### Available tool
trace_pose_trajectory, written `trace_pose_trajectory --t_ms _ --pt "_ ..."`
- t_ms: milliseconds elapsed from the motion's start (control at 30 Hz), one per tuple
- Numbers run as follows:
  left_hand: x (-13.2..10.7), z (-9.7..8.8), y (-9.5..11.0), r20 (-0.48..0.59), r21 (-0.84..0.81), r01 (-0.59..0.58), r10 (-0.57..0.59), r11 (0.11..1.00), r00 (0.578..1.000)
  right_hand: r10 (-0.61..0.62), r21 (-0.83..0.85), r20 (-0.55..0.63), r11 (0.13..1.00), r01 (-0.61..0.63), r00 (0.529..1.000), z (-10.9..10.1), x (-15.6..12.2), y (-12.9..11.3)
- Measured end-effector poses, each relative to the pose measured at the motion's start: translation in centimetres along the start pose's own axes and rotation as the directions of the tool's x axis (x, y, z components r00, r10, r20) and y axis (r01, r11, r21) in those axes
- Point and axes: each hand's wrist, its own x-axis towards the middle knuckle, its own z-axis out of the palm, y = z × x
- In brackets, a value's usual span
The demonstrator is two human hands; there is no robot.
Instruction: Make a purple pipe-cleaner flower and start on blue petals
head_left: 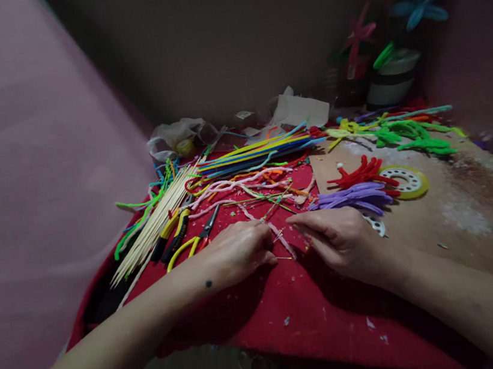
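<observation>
My left hand (239, 251) rests on the red table top (299, 310), fingers curled and pinched on a thin pink pipe cleaner (281, 237) that runs between both hands. My right hand (338, 239) lies just to its right, fingers pressed together near the same strand; whether it grips the strand is unclear. A heap of loose coloured pipe cleaners (247, 187) lies just beyond the hands. A purple bundle (357, 197) and a red bundle (360, 172) sit by my right hand.
Wooden skewers (156, 223), yellow-handled pliers (173, 233) and small scissors (205, 232) lie left. A stack of long coloured sticks (260, 149), green pieces (412, 135), a tape roll (405, 180), a brown board (466, 198) and a pot of pipe-cleaner flowers (391, 77) stand behind and right.
</observation>
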Motion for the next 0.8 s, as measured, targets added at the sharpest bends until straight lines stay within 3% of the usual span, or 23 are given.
trace_pose_trajectory --t_ms 167,267,333,433,500,567,667,733,800 --pt "-0.2 1.0 0.6 0.010 0.170 0.016 -0.018 0.985 1.000 0.013 0.007 -0.010 1.000 -0.013 1.000 0.0 -0.1 0.1" --pt "-0.6 1.3 0.6 -0.006 0.186 0.023 -0.023 0.982 1.000 0.038 0.027 -0.003 0.999 -0.038 0.999 0.0 -0.2 0.0" --pt "-0.8 1.0 0.5 -0.042 0.103 0.033 -0.028 0.994 0.999 0.075 0.072 -0.011 0.995 -0.074 0.997 0.0 0.0 -0.1" --pt "-0.9 0.0 0.8 -0.109 -0.212 0.056 -0.080 0.976 0.991 0.233 0.242 -0.044 0.946 -0.216 0.971 0.0 0.5 -0.2" --pt "-0.6 -0.8 1.5 -0.135 -0.464 0.079 -0.158 0.882 0.978 0.419 0.454 0.001 0.809 -0.374 0.908 0.0 1.0 -0.3" --pt "-0.1 -1.4 2.5 -0.145 -0.645 0.083 -0.229 0.759 0.963 0.558 0.664 0.156 0.552 -0.505 0.815 0.0 1.4 -0.2" --pt "1.0 -1.9 4.0 -0.242 -0.746 0.015 -0.292 0.666 0.925 0.577 0.823 0.342 0.197 -0.532 0.742 -0.1 1.6 0.0" --pt "1.8 -2.0 4.6 -0.293 -0.768 -0.036 -0.301 0.640 0.908 0.582 0.870 0.352 0.085 -0.485 0.734 -0.1 1.7 0.1" --pt "2.3 -2.2 4.9 -0.285 -0.792 -0.053 -0.291 0.608 0.913 0.601 0.896 0.331 0.042 -0.442 0.727 -0.2 1.7 0.2"
